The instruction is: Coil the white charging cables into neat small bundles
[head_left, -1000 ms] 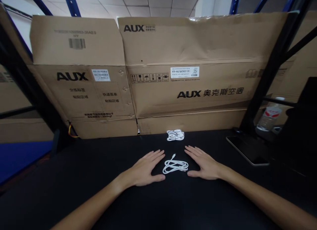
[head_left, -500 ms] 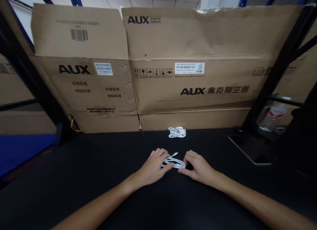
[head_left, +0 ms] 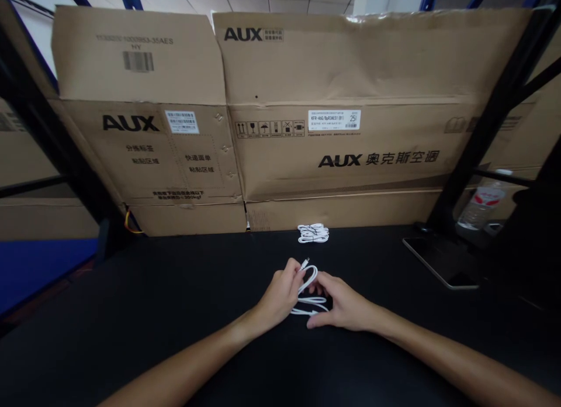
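Observation:
A white cable [head_left: 312, 300] lies in loose loops on the black tabletop between my hands. My left hand [head_left: 280, 293] is closed on it, pinching a raised loop with the plug end [head_left: 305, 262] sticking up above the fingers. My right hand [head_left: 339, 302] curves around the right side of the loops, thumb low and fingers above, with a wide gap between them. Its fingertips are close behind the raised loop; whether they touch it is hard to see. Farther back, a second white cable [head_left: 313, 233] rests in a bundle bound with a dark tie.
Large cardboard panels [head_left: 280, 161] stand along the back of the black tabletop [head_left: 197, 278]. A phone-like dark slab [head_left: 442, 265] lies at the right, near a plastic bottle [head_left: 484, 205]. Black metal posts [head_left: 473, 138] rise at both sides.
My left hand has lifted part of the cable into an upright loop, and the plug end is higher. My right hand's thumb and fingers have spread apart. The coil has loosened.

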The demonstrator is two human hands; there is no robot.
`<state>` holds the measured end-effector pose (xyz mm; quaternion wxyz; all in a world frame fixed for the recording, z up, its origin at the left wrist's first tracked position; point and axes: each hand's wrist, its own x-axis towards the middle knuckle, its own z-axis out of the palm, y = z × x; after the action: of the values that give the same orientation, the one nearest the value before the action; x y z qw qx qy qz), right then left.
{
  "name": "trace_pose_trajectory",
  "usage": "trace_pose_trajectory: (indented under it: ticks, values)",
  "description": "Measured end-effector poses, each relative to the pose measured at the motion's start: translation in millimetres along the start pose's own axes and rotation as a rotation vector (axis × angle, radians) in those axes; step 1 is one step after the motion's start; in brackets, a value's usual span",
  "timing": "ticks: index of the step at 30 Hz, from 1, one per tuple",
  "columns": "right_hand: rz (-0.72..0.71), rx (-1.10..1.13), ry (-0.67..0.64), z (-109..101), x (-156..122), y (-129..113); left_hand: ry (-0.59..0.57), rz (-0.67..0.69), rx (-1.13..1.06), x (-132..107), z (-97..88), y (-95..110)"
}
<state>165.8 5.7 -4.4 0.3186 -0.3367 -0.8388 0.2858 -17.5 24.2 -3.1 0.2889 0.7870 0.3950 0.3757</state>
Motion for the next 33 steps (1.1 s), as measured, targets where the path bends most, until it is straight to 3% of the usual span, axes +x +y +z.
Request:
trace_pose_trajectory:
  ticks: [5,8,12,18,21,25,29,33]
  values:
    - [0.031,-0.217,-0.064,-6.7,-7.9,-5.4,0.031,-0.061,-0.065,1.4,-3.3,-2.3]
    - [0.033,-0.253,-0.043,-12.7,-9.8,-1.5,0.105,-0.047,-0.058,3.5,-7.9,-3.0]
    - [0.151,-0.055,0.035,-24.2,-9.0,10.7,0.259,-0.071,-0.013,7.2,-16.9,-7.3]
    - [0.43,0.316,0.059,-64.0,-9.4,31.1,0.404,-0.23,-0.263,12.1,-30.5,-20.5]
    - [0.514,0.414,0.18,-87.3,-12.7,38.9,0.387,-0.259,-0.307,13.7,-33.9,-24.7]
    - [0.493,0.568,0.387,-103.0,-13.9,38.7,0.313,-0.251,-0.401,14.5,-34.9,-22.8]
    - [0.388,0.644,0.435,-101.6,-11.7,31.0,0.243,-0.179,-0.504,13.5,-34.3,-18.1]
    - [0.297,0.55,0.45,-90.9,-10.9,26.2,0.179,-0.116,-0.445,10.8,-31.6,-14.7]
